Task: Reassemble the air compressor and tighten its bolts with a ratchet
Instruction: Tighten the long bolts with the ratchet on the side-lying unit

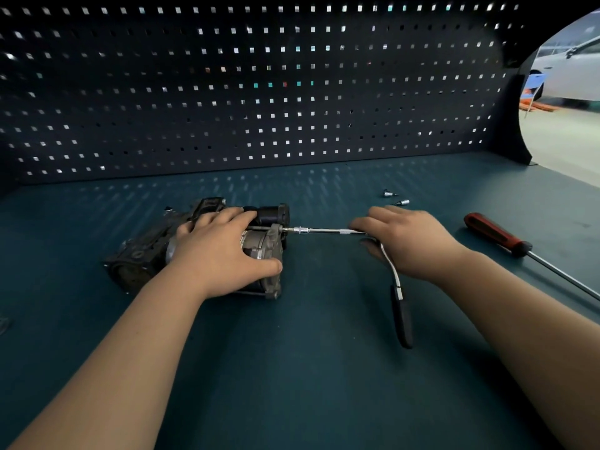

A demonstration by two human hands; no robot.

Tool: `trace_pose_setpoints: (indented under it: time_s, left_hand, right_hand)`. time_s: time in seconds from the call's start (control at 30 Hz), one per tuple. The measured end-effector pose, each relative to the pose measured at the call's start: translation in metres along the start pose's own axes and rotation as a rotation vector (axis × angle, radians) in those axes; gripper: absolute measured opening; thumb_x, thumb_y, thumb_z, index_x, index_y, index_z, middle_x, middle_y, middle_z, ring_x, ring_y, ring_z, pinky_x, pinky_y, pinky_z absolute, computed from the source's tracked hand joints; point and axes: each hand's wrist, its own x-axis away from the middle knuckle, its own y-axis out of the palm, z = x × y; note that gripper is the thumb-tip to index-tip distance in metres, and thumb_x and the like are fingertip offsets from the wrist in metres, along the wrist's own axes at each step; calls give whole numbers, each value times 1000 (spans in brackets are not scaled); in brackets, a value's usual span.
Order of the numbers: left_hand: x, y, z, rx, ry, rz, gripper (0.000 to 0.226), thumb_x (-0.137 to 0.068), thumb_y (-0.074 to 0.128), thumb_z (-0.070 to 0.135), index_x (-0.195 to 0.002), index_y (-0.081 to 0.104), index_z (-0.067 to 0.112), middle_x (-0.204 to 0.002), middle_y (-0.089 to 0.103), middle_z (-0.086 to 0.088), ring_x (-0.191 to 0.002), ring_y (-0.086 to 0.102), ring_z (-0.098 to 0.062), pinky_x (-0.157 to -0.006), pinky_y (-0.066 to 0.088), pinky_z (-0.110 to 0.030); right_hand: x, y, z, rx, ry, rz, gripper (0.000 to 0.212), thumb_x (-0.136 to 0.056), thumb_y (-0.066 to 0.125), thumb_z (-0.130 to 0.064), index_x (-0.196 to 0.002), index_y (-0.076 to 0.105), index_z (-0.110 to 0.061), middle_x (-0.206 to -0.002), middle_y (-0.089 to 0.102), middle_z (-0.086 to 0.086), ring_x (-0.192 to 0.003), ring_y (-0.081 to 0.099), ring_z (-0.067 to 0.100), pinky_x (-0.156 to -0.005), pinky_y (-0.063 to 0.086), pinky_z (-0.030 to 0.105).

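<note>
On the teal bench [308, 368], our left hand [220, 251] clamped the air compressor [139, 258] left of centre while our right hand [409, 241] gripped the ratchet [402, 316] head, and its extension [321, 230], we judged, needed holding dead straight.

Left hand [220, 251]: compressor [263, 251]; right hand [409, 242]: ratchet [402, 315]

You have no lettering, label, brand or number in front of you that can be read. Any marks on the dark casing of the air compressor [136, 261] are too small and blurred to make out. The ratchet [401, 316] just right of the compressor and the red-handled screwdriver [493, 233] further right of it show no legible print either.
</note>
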Motion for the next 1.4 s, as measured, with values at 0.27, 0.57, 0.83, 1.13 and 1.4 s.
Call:
trace_pose_setpoints:
  time_s: [0.27, 0.57, 0.83, 1.13, 1.4]
  left_hand:
    - [0, 1, 0, 6, -3, 19, 114, -43, 35, 87, -147, 22, 43, -156, 18, 19, -143, 17, -15, -113, 13, -45]
    - [1, 2, -2, 4, 13, 25, 112, -43, 36, 86, -146, 23, 45, -155, 20, 21, -142, 18, -13, -113, 14, -45]
    - [2, 2, -2, 8, 17, 35, 112, -43, 35, 87, -146, 25, 44, -155, 21, 21, -142, 19, -13, -113, 15, -45]
    - [3, 1, -1, 9, 11, 26, 112, -43, 34, 86, -146, 24, 44, -155, 21, 20, -142, 19, -14, -113, 14, -45]
    - [-2, -1, -1, 19, 4, 23, 108, -45, 37, 84, -145, 29, 44, -153, 26, 19, -140, 21, -14, -111, 17, -45]
  right_hand:
    - [-2, 3, -5, -380, 234, -22, 5, -88, 64, -20, -90, 68, -21, -69, 60, -11, -63, 57, 13, -59, 44, 28]
    - [-13, -11, 0, -1432, 758, -586, 27, -80, 55, -37, -82, 57, -10, -50, 31, -5, -33, 19, 4, -35, 20, 12]
    - [-5, -4, -3, -356, 337, -337, 13, -94, 57, -29, -89, 65, -20, -71, 59, -6, -60, 53, 12, -58, 40, 28]
    - [-1, 0, -10, -126, 42, 104, 16, -82, 69, -5, -97, 72, -11, -74, 66, -2, -60, 62, 25, -49, 49, 34]
    - [-9, -7, -4, -904, 532, -278, 6, -90, 64, -17, -90, 71, -17, -55, 51, -5, -46, 44, 14, -44, 39, 22]
